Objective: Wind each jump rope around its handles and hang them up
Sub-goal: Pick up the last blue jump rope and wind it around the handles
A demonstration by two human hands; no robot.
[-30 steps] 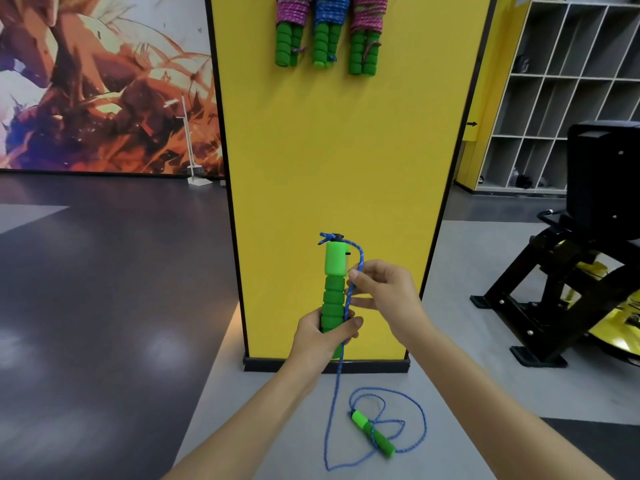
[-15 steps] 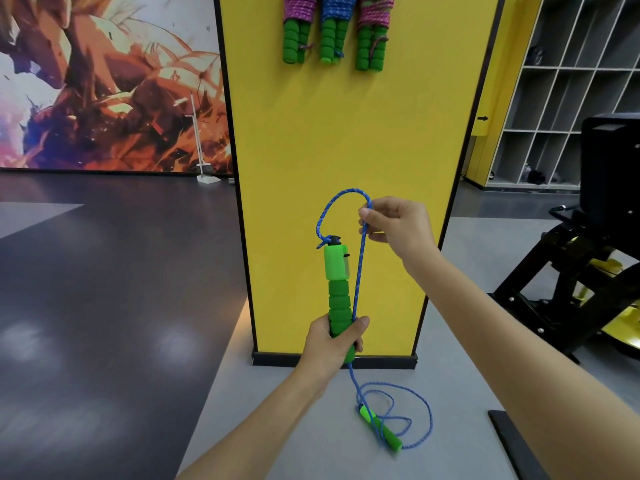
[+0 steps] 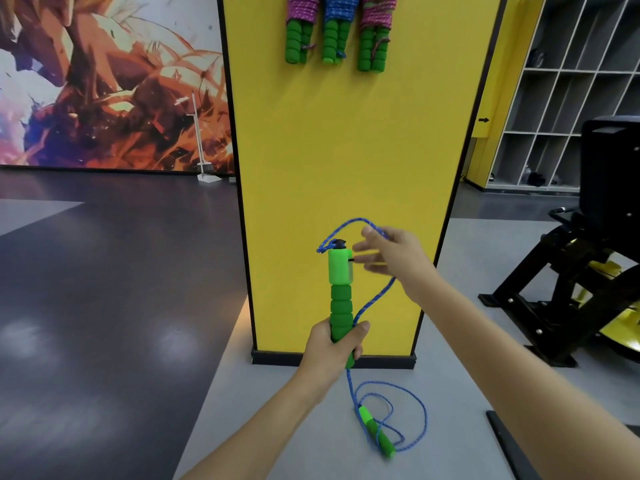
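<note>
Jump rope trails onto grey floor before yellow pillar.

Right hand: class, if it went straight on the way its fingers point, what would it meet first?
Probably the light-green top of the upright handle, just beyond the right hand's blurred fingertips; depth is unclear.

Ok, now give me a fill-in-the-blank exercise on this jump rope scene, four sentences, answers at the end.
1. The left hand grips a green handle held ___.
2. The rope running from that handle is ___.
3. The other handle lies on the ___.
4. ___ wound ropes hang on the yellow pillar.
Missing words: upright; blue; floor; three.
</note>
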